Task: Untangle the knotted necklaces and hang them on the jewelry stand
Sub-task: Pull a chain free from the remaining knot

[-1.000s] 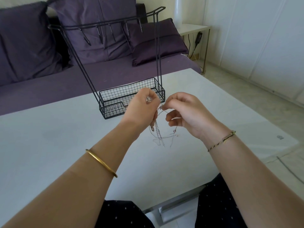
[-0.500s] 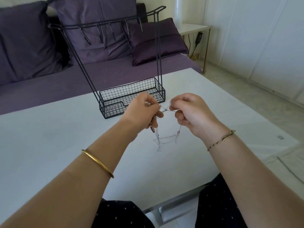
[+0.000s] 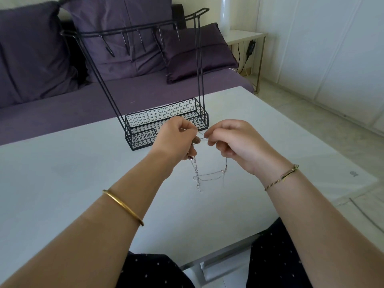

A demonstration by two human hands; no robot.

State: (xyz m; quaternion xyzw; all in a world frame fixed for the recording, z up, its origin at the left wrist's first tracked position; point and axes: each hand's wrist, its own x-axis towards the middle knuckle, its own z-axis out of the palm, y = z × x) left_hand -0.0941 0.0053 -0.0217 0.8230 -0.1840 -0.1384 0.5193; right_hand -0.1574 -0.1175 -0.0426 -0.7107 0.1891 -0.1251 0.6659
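Thin silver necklaces point(image 3: 207, 175) hang in a tangle between my two hands, above the white table point(image 3: 62, 173). My left hand point(image 3: 176, 140) pinches the chains at the top with curled fingers. My right hand point(image 3: 232, 142) pinches the same strand a little to the right, and a short taut piece runs between the two pinches. Loops and loose ends dangle below both hands. The black wire jewelry stand point(image 3: 166, 121) sits just behind my hands, with a mesh basket base and a top bar of bare hooks point(image 3: 133, 38).
A purple sofa point(image 3: 62, 109) with several cushions runs behind the table. A small side table point(image 3: 245, 35) with a cable stands at the back right. The table's right edge drops to a pale tiled floor point(image 3: 332, 121).
My hands dropped slightly and first pulled apart, stretching a short strand between them, then closed in a little. The hanging loops spread wider below.
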